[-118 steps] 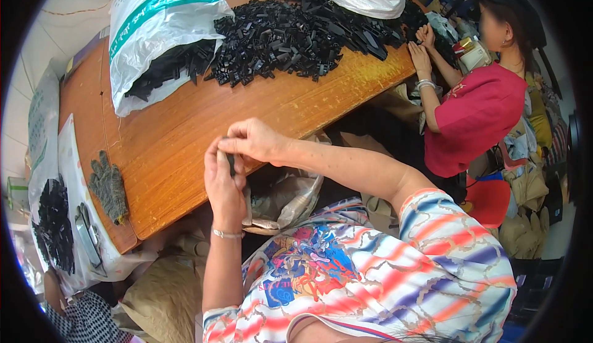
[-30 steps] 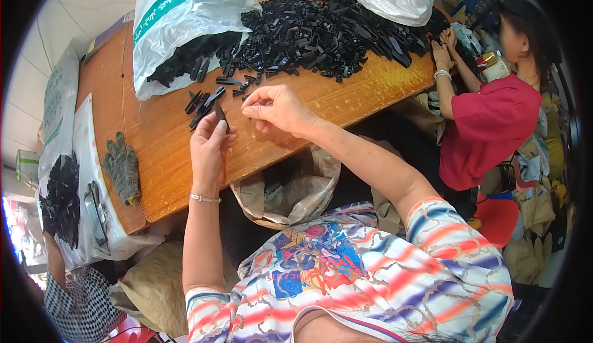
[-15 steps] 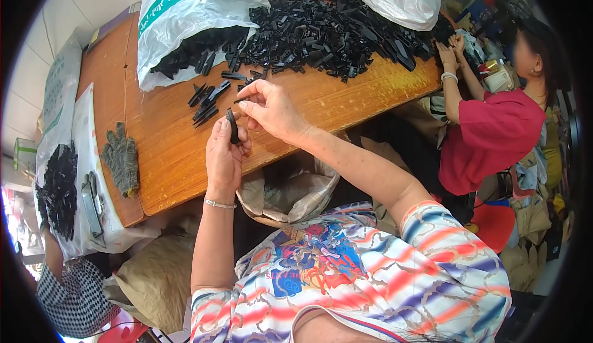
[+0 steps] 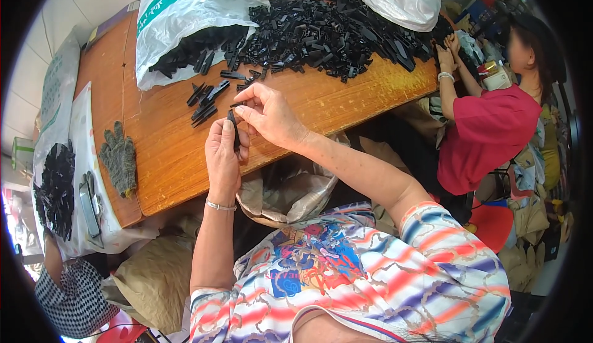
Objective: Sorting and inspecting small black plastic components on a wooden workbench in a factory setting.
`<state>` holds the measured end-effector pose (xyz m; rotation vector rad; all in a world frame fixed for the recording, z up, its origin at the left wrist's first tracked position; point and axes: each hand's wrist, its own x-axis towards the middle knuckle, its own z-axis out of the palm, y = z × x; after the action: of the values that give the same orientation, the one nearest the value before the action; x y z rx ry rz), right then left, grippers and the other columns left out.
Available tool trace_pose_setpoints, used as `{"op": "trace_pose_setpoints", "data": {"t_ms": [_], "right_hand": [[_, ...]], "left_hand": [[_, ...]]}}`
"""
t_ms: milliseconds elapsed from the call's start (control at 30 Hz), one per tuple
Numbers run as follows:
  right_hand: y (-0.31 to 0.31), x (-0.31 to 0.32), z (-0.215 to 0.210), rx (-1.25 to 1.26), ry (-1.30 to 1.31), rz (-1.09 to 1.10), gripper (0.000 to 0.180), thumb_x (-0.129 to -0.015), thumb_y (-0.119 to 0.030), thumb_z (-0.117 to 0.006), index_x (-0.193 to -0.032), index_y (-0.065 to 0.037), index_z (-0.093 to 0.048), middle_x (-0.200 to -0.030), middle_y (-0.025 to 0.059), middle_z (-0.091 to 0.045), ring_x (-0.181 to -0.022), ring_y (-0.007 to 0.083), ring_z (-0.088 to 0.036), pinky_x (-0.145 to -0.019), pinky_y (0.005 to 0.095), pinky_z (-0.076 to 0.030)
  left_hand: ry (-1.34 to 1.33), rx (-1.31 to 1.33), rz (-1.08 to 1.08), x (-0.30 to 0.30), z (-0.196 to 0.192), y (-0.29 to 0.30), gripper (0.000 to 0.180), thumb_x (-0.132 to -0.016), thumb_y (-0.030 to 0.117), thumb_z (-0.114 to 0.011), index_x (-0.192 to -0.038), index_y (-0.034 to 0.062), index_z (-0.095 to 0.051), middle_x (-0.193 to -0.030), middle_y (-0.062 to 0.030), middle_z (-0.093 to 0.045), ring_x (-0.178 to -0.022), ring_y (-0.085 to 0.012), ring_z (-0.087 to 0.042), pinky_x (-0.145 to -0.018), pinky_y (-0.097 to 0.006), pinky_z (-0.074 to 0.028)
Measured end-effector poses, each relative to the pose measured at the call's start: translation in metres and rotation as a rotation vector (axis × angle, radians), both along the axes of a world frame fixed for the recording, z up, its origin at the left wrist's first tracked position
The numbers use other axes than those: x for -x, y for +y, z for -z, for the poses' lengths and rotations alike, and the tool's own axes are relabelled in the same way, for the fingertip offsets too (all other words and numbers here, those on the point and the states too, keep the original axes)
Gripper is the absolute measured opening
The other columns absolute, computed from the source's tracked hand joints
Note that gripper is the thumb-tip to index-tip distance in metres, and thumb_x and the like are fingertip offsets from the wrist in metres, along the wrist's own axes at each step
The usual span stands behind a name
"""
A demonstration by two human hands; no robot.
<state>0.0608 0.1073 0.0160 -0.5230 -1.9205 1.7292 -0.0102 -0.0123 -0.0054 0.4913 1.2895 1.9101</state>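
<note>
My left hand [image 4: 223, 151] is closed around a long black plastic piece [image 4: 234, 131], held upright above the table's near edge. My right hand [image 4: 272, 117] pinches a small, thin black plastic part [image 4: 237, 104] between thumb and forefinger, close to the top of the long piece. Whether the two parts touch I cannot tell. Just beyond my hands, several loose black pieces [image 4: 209, 101] lie on the wooden table [image 4: 167, 176]. A big heap of similar black parts [image 4: 315, 31] covers the far side.
A white bag [image 4: 185, 21] spills black parts at the back left; another white bag [image 4: 398, 0] stands at the back right. A grey knitted glove [image 4: 118, 160] lies leftward. Below the table edge is an open sack [image 4: 284, 198]. A co-worker in red [image 4: 488, 136] works at right.
My right hand has shifted slightly down toward the left hand's piece. The long black piece now stands a bit straighter. The co-worker at right has moved slightly.
</note>
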Motion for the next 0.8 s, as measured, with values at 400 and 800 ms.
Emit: {"op": "trace_pose_setpoints", "data": {"t_ms": [400, 800], "right_hand": [[-0.004, -0.005, 0.003, -0.550, -0.146, 0.015, 0.019, -0.084, -0.008, -0.061, -0.099, 0.002, -0.053, -0.080, 0.0144, -0.063, -0.074, 0.0262, -0.065, -0.067, 0.0360, -0.051], [-0.005, -0.001, 0.006, -0.883, -0.195, -0.107, 0.018, -0.083, -0.010, -0.054, -0.089, 0.001, -0.041, -0.070, 0.0233, -0.060, -0.068, 0.0415, -0.062, -0.055, 0.0474, -0.048]], "left_hand": [[0.029, 0.001, -0.009, -0.007, 0.003, -0.002, 0.019, -0.100, 0.024, -0.046, -0.095, 0.0068, -0.051, -0.063, 0.0030, -0.050, -0.047, -0.0017, -0.037, -0.041, -0.016, -0.029], [0.050, 0.031, -0.222, -0.013, 0.012, 0.010, 0.024, -0.100, 0.021, -0.045, -0.078, 0.0108, -0.048, -0.063, 0.0084, -0.042, -0.048, 0.0002, -0.031, -0.042, -0.018, -0.024]]}}
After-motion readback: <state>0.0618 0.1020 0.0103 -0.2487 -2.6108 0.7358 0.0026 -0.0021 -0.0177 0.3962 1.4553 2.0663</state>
